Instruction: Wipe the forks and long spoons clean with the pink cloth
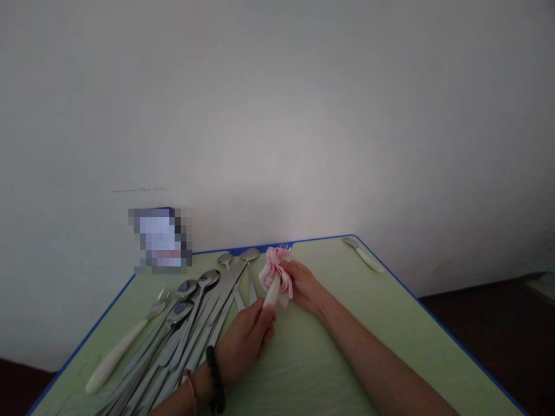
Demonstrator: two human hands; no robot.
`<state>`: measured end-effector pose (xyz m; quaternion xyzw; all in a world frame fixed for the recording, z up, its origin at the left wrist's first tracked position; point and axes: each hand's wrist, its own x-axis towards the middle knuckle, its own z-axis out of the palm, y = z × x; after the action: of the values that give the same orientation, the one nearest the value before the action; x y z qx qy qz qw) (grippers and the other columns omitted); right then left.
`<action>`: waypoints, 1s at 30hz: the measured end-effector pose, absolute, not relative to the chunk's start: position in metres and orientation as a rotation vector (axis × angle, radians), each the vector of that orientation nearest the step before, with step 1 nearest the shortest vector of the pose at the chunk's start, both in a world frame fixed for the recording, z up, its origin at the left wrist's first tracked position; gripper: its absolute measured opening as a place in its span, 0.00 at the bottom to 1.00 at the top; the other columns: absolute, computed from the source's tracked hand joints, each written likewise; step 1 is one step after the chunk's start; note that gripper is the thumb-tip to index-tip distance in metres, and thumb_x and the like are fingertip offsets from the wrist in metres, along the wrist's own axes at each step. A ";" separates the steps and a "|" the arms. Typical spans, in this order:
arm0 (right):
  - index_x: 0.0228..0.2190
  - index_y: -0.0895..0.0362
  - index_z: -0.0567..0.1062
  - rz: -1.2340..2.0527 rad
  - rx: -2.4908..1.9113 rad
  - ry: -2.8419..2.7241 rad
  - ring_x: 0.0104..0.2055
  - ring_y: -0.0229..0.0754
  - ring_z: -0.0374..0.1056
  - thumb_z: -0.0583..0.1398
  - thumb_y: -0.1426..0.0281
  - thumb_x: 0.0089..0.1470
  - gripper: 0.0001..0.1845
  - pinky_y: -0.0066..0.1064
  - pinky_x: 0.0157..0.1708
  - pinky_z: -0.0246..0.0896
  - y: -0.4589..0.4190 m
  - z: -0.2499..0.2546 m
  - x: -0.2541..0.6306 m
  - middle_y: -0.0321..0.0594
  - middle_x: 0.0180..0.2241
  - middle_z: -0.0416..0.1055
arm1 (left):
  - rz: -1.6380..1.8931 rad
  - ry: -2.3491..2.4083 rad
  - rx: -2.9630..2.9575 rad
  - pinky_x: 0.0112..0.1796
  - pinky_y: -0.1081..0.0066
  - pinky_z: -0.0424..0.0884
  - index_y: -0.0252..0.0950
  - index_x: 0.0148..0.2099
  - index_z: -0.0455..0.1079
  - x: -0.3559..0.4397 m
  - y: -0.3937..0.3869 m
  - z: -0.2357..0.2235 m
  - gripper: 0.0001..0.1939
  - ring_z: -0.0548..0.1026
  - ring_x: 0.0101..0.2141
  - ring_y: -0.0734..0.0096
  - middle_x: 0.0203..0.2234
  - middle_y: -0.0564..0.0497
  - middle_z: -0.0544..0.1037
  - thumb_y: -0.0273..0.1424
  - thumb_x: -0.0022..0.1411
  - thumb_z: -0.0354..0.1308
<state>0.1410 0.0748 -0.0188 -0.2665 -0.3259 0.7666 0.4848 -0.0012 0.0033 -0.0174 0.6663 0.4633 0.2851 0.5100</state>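
Near the middle of the table, my left hand [251, 332] is closed round the pale handle of a fork [272, 292]. A pink and white cloth [277, 268] is wrapped about the fork's upper part, and the tine tips poke out past it. My right hand [301, 283] pinches this cloth against the fork from the right side. Left of my hands, several metal spoons [209, 279] and other long steel cutlery lie in a loose pile, partly hidden by my left forearm. Another white-handled fork [117, 355] rests along the pile's left side.
A third white-handled fork [366, 257] lies by the far right corner of the green table [347, 312], which has a blue edge. At the back left, a blurred-out device [160, 237] leans against the pale wall [303, 115].
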 end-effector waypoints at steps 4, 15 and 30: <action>0.28 0.62 0.73 1.943 -0.585 -0.828 0.22 0.33 0.63 0.64 0.63 0.43 0.14 0.26 0.27 0.57 0.073 -0.019 0.145 0.35 0.21 0.70 | 0.737 1.143 1.560 0.14 0.78 0.52 0.38 0.31 0.58 -0.001 0.004 -0.020 0.20 0.56 0.12 0.79 0.13 0.61 0.59 0.48 0.63 0.39; 0.29 0.62 0.73 1.944 -0.611 -0.825 0.22 0.32 0.63 0.63 0.62 0.45 0.15 0.25 0.26 0.58 0.073 -0.020 0.142 0.35 0.22 0.71 | 0.746 1.225 1.498 0.11 0.80 0.51 0.38 0.30 0.57 0.001 0.006 -0.021 0.19 0.53 0.10 0.81 0.10 0.63 0.57 0.47 0.63 0.40; 0.27 0.62 0.73 1.915 -0.587 -0.801 0.21 0.33 0.64 0.61 0.61 0.47 0.15 0.25 0.25 0.59 0.075 -0.023 0.142 0.36 0.21 0.71 | 0.764 1.172 1.557 0.13 0.80 0.53 0.37 0.32 0.60 0.000 0.004 -0.018 0.18 0.55 0.11 0.80 0.11 0.62 0.59 0.44 0.65 0.39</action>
<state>0.1423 0.0753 -0.0231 -0.2399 -0.3272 0.7823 0.4726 0.0003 0.0039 -0.0183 0.6438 0.4847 0.3161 0.5007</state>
